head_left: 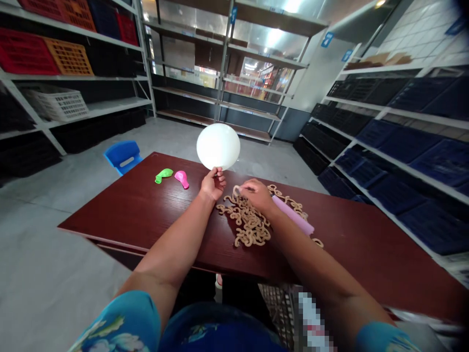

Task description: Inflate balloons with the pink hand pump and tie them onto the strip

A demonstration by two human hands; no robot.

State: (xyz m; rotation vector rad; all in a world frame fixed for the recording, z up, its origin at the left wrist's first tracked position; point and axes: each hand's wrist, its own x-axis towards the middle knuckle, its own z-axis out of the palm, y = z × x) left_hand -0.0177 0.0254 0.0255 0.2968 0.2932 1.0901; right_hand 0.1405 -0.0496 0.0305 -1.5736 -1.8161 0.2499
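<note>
A white inflated balloon stands up from my left hand, whose fingers are closed round its neck. Just right of it, my right hand pinches a tan curled piece, loop-shaped, at the top of a pile of similar tan curled pieces. Their exact kind cannot be told. The pile lies on the table between my forearms, and more curls are scattered beyond my right wrist. A pink-purple cylinder lies partly behind my right forearm.
On the dark red table lie a limp green balloon and a limp pink balloon. A blue chair stands at the far left edge. Racks with crates line the left; blue bins fill the right racks.
</note>
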